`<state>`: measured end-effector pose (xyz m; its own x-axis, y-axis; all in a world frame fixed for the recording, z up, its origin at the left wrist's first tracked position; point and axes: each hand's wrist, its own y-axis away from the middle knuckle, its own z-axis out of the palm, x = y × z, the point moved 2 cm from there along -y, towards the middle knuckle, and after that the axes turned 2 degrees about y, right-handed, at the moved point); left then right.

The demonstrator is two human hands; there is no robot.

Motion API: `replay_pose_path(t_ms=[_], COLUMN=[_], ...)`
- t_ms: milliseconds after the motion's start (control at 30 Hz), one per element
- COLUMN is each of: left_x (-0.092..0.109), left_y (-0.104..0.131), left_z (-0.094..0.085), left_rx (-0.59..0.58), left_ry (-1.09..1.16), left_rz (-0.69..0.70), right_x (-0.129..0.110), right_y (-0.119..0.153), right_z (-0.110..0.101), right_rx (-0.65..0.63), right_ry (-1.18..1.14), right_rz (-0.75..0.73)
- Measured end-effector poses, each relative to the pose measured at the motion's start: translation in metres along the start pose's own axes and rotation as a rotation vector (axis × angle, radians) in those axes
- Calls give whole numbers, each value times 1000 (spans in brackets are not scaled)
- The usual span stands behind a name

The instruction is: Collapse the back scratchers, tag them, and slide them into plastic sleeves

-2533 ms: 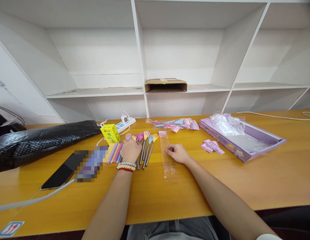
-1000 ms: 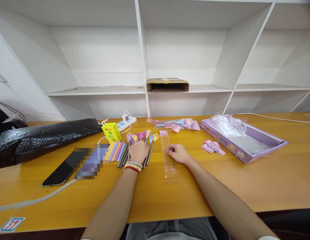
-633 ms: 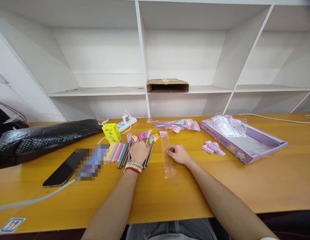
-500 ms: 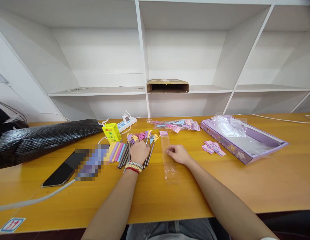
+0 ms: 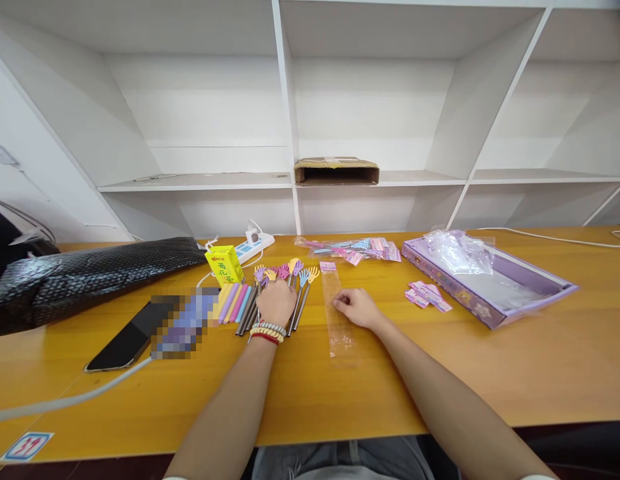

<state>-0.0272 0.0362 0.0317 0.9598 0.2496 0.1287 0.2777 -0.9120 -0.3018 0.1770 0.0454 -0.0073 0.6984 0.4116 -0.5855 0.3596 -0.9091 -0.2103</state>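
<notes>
My left hand (image 5: 276,304) reaches down over a row of back scratchers (image 5: 301,300) with metal rods and coloured hand-shaped heads. Its fingers curl around some of the rods, the fingertips hidden below. Just right of the row a long clear plastic bag (image 5: 335,340) with a pink header lies flat on the table. My right hand (image 5: 357,308) rests over the bag's middle, thumb and forefinger pressed together; whether film is between them I cannot see. Left of the rods lie several pastel-coloured sticks (image 5: 234,303).
Behind are packed bags of back scratchers (image 5: 350,249). Pink cards (image 5: 429,296) lie beside a purple tray box (image 5: 535,285) holding clear bags. At left are a yellow drink carton (image 5: 224,265), a phone (image 5: 125,340), a black wrapped bundle (image 5: 100,277) and a power strip (image 5: 255,247).
Several back scratcher heads have shifted slightly near my left hand, a purple one now showing at the top right. My left hand moved a little; my right hand and the bag stay put.
</notes>
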Motion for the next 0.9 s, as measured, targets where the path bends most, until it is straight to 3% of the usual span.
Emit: replay_pose_path(t_ms=[200, 900], left_x=[1, 0], left_y=[0, 0], left_z=[-4, -2], left_rx=[19, -86], left_ry=[4, 22], left_rz=[-21, -42], right_x=[-1, -3], right_y=[0, 1], right_z=[-1, -1], right_rx=[-11, -15], right_ry=[10, 19], right_rz=[5, 13])
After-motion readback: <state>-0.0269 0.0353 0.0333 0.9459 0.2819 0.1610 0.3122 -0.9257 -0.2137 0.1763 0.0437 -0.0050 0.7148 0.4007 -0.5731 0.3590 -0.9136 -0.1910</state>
